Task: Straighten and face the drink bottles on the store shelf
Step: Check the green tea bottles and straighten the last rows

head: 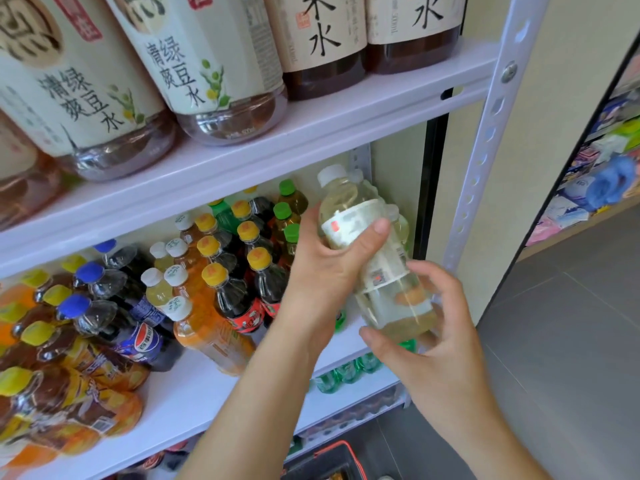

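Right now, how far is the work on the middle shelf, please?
Looks done: the yellow-capped dark bottles stand in neat rows. In hand: the left hand and right hand both grip a pale white-capped bottle, tilted at the right end of the shelf. Left: setting it down label forward; the orange-labelled bottles at the left seem to lean, so they probably need straightening.

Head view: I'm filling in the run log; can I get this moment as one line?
left hand: grips pale yellow drink bottle at label | right hand: holds its base | bottle: tilted

Upper-shelf bottle labels (188, 69) read 清爽绿豆水; a blue-capped bottle's label (141, 344) reads 百事.
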Motion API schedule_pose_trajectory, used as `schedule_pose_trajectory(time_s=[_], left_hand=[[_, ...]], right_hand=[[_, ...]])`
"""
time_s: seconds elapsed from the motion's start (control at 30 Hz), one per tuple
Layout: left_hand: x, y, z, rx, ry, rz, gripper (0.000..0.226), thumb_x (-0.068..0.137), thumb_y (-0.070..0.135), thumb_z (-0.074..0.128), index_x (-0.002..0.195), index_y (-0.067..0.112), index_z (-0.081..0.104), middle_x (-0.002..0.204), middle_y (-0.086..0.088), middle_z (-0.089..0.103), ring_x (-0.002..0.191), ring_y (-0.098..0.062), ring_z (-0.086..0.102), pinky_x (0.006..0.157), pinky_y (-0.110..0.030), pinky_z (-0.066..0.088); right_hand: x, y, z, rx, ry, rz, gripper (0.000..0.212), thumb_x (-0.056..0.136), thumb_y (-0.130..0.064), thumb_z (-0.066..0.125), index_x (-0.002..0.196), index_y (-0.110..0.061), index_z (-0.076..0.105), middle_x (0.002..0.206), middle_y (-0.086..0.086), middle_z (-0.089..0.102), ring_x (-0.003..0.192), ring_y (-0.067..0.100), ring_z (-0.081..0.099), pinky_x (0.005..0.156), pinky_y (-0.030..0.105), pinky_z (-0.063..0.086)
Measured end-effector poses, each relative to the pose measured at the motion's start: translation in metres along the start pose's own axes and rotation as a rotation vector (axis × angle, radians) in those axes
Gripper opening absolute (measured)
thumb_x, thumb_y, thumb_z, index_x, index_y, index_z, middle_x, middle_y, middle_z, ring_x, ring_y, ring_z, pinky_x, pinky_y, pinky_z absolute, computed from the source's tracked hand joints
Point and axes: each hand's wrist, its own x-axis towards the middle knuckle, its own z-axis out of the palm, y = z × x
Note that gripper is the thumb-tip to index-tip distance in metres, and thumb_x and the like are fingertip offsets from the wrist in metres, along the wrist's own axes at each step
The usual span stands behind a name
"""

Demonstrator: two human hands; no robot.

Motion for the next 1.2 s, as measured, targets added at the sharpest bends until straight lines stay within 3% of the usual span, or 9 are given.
schedule_pose_trajectory(time_s=[0.07,0.13,0.23,0.3,0.4,0.53,0.7,0.9,1.2], left_hand=[[0.000,-0.005,0.006,-0.128,0.064,-0.021,0.050,0.075,0.018,0.082,0.118,0.008,0.056,0.093,-0.007,0.069,0.086,-0.023,0.070,0.080,-0.040,0.059],[0.000,-0.009,0.004,-0.228,0.109,-0.084,0.038,0.077,0.015,0.080,0.110,0.010,0.061,0.085,-0.007,0.067,0.078,-0.023,0.068,0.078,-0.041,0.058],[0.001,-0.011,-0.002,-0.298,0.144,-0.178,0.042,0.072,0.021,0.075,0.110,0.010,0.060,0.082,-0.008,0.067,0.074,-0.023,0.068,0.076,-0.042,0.058],[0.002,-0.009,-0.004,-0.341,0.133,-0.233,0.056,0.068,0.027,0.074,0.118,0.005,0.060,0.094,-0.016,0.070,0.082,-0.027,0.069,0.080,-0.044,0.058],[0.003,-0.006,-0.007,-0.353,0.071,-0.295,0.078,0.061,0.037,0.077,0.129,0.004,0.058,0.123,-0.025,0.064,0.108,-0.036,0.066,0.091,-0.049,0.055],[0.006,-0.004,-0.011,-0.330,-0.009,-0.319,0.068,0.071,0.037,0.075,0.128,0.005,0.058,0.110,-0.015,0.071,0.096,-0.026,0.070,0.078,-0.039,0.059],[0.012,-0.002,-0.020,0.135,-0.073,-0.169,0.077,0.073,0.042,0.077,0.138,0.033,0.037,0.118,-0.008,0.069,0.098,-0.020,0.072,0.076,-0.035,0.060],[0.011,-0.017,-0.001,-0.077,0.029,-0.298,0.087,0.066,0.033,0.086,0.139,0.025,0.039,0.106,-0.007,0.075,0.089,-0.025,0.074,0.071,-0.039,0.061],[0.011,-0.014,-0.002,-0.198,0.052,-0.380,0.064,0.082,0.022,0.074,0.139,0.010,0.046,0.101,-0.014,0.071,0.079,-0.025,0.072,0.062,-0.035,0.057]], right_hand=[[-0.003,0.004,0.001,-0.251,0.019,-0.152,0.077,0.063,-0.022,0.087,0.127,-0.042,0.048,0.125,-0.015,0.045,0.114,0.018,0.056,0.089,0.038,0.053],[-0.005,0.006,0.000,-0.198,-0.021,-0.153,0.074,0.066,-0.030,0.086,0.128,-0.041,0.048,0.129,-0.013,0.044,0.114,0.020,0.057,0.087,0.032,0.054],[0.000,0.001,-0.003,0.361,-0.140,0.168,0.069,0.067,-0.045,0.083,0.128,-0.039,0.051,0.124,-0.007,0.059,0.108,0.022,0.066,0.079,0.026,0.057],[0.001,0.000,-0.005,0.737,-0.244,0.493,0.068,0.065,-0.056,0.080,0.124,-0.030,0.060,0.123,0.009,0.066,0.106,0.033,0.067,0.077,0.036,0.058],[0.000,-0.004,-0.003,0.910,-0.342,0.724,0.078,0.061,-0.063,0.075,0.121,-0.013,0.065,0.117,0.029,0.065,0.100,0.045,0.067,0.071,0.041,0.059],[-0.004,-0.005,-0.001,0.709,-0.193,0.474,0.082,0.056,-0.064,0.083,0.118,-0.016,0.059,0.103,0.024,0.071,0.091,0.042,0.070,0.072,0.035,0.059],[-0.004,-0.008,-0.005,0.342,0.003,0.182,0.059,0.053,-0.051,0.089,0.101,-0.040,0.055,0.095,-0.001,0.073,0.079,0.021,0.074,0.064,0.023,0.057],[-0.001,-0.001,-0.009,-0.214,0.023,-0.050,0.078,0.054,-0.076,0.076,0.120,-0.046,0.048,0.112,-0.015,0.056,0.101,0.015,0.064,0.073,0.041,0.058],[0.007,0.004,-0.016,-0.016,-0.052,-0.085,0.049,0.075,-0.055,0.072,0.121,-0.051,0.057,0.098,-0.008,0.050,0.092,0.019,0.067,0.073,0.032,0.060]])
